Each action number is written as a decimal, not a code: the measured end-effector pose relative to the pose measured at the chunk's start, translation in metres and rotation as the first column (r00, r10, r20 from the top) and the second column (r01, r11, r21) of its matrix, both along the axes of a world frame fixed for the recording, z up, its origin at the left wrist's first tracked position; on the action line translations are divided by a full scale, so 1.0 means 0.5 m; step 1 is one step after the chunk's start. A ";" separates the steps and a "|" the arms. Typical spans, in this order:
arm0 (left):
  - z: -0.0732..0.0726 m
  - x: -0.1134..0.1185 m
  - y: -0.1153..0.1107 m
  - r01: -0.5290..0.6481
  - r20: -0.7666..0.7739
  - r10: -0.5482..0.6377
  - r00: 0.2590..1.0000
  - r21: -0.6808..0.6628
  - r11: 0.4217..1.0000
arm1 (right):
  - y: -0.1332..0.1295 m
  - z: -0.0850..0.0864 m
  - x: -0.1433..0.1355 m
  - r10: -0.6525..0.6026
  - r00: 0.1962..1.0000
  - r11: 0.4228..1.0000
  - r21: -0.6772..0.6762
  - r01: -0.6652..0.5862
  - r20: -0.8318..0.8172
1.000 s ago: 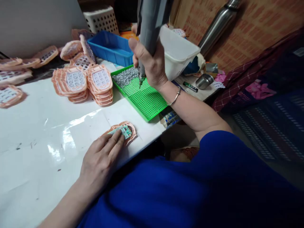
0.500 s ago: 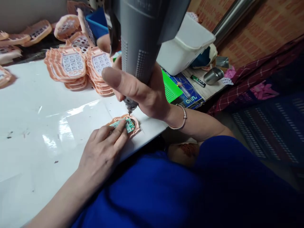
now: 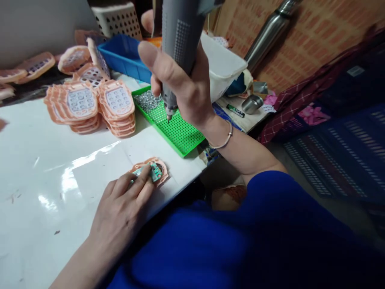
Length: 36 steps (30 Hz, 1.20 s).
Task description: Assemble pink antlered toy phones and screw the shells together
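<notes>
My right hand (image 3: 186, 82) is wrapped round a grey power screwdriver (image 3: 177, 44), whose tip points down over a green perforated tray (image 3: 183, 134). Small metal screws (image 3: 148, 100) are heaped at the tray's far left end. On the white table (image 3: 90, 180), the fingers of my left hand (image 3: 126, 200) press on a green circuit board (image 3: 155, 171) lying in a peach plastic shell (image 3: 164, 167). Part of the board and shell is hidden under those fingers.
Stacks of peach shells (image 3: 81, 102) stand at the back left, with looser ones behind. Beyond are a blue bin (image 3: 126, 60), a white perforated basket (image 3: 117, 20) and a white tub (image 3: 224, 66). A metal cup (image 3: 252, 104) sits to the right.
My right hand has lifted the screwdriver away from the circuit board, and its tip is now over the green tray. The camera view has shifted; my left hand still rests on the board.
</notes>
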<state>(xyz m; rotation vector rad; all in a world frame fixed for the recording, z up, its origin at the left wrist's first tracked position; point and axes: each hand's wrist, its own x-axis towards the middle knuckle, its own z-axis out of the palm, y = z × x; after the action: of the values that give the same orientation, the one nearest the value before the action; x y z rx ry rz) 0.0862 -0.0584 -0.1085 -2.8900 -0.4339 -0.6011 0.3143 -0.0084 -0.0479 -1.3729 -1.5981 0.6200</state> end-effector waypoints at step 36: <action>-0.015 -0.008 0.003 -0.002 0.006 0.002 1.000 0.024 1.000 | 0.096 -0.060 0.068 -0.157 0.870 0.941 0.195 0.275 -0.468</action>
<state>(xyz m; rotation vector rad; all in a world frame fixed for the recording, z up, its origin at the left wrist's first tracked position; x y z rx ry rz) 0.0822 -0.0571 -0.1160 -2.8656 -0.4276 -0.6104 0.3482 0.0399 -0.0781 -1.0985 -1.0898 0.5233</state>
